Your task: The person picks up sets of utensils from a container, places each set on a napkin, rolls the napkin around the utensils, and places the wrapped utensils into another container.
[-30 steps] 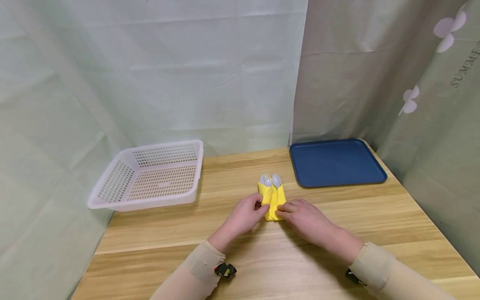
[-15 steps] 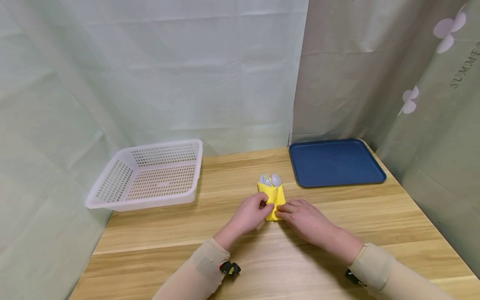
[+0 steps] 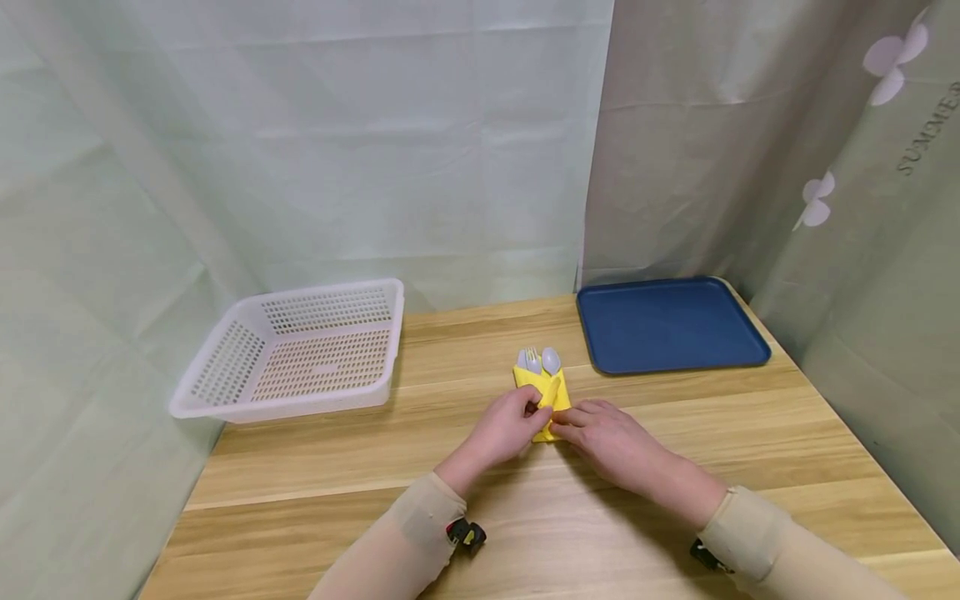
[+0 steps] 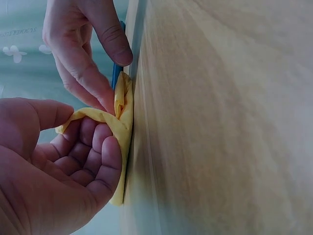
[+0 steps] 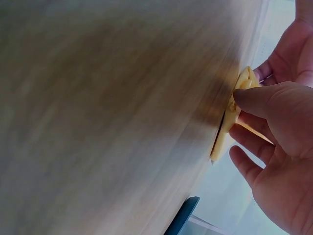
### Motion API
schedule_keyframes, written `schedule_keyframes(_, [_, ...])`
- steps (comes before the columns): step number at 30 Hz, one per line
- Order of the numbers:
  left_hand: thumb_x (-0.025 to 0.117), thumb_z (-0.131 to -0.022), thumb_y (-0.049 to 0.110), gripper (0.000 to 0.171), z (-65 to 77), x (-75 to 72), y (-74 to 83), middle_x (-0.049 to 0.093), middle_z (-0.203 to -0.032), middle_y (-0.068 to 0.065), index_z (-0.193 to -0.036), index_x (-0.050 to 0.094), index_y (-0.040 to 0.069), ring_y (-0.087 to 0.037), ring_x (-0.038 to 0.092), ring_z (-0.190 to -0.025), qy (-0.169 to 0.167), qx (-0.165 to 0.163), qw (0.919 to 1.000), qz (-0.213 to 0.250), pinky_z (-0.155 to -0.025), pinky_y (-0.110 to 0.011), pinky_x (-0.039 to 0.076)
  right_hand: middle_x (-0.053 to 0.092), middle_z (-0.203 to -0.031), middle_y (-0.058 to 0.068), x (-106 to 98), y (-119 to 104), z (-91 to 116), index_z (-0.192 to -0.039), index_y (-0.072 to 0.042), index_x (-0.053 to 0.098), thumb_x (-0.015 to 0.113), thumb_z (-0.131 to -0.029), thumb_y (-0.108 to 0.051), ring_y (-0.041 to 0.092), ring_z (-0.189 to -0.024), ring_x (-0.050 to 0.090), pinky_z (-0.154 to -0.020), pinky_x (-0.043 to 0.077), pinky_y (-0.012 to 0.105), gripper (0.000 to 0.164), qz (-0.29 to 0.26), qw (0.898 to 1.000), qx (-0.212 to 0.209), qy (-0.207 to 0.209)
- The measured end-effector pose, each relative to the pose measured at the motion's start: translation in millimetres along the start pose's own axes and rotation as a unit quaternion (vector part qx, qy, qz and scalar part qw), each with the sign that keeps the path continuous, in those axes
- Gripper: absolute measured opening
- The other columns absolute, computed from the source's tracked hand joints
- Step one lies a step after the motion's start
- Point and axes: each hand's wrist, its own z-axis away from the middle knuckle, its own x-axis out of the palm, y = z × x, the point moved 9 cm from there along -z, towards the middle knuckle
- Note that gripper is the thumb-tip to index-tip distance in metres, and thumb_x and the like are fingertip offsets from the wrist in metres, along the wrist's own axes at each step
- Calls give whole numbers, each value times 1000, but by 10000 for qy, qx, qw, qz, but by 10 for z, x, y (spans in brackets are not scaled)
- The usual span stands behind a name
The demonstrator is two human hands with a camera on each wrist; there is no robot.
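Note:
A yellow cloth napkin (image 3: 564,395) lies folded on the table around pale grey cutlery. From its far end show a fork (image 3: 533,361), a spoon (image 3: 551,361) and a third blunt tip beside the fork, whose kind is hard to tell. My left hand (image 3: 504,427) pinches a raised flap of the napkin (image 4: 98,115) between thumb and forefinger, its other fingers curled below. On the napkin's near right part, my right hand (image 3: 611,440) presses with its fingertips, the fingers fairly straight. The cutlery handles are hidden in the cloth.
A white perforated basket (image 3: 392,367) stands at the back left of the wooden table (image 3: 315,492). At the back right lies a blue tray (image 3: 675,325). Pale curtains (image 3: 375,150) hang behind and along both sides.
My left hand has shifted a little to the right, drawing the napkin's left flap over toward the right side. The right hand has stayed in place.

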Motion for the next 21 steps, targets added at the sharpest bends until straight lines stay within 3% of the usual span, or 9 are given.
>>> schedule_keyframes(21, [68,-111,24,22,-62,76,73,55,-80,5,-92,61,16,-12,52,-73,-324,245,9988,-290,-67,-27,42,71,-134,11,-64,-3,74,-130,-7,78,79,-100,-3,29,-121,71,-103,58,47,30,-393,9986,-182,312])
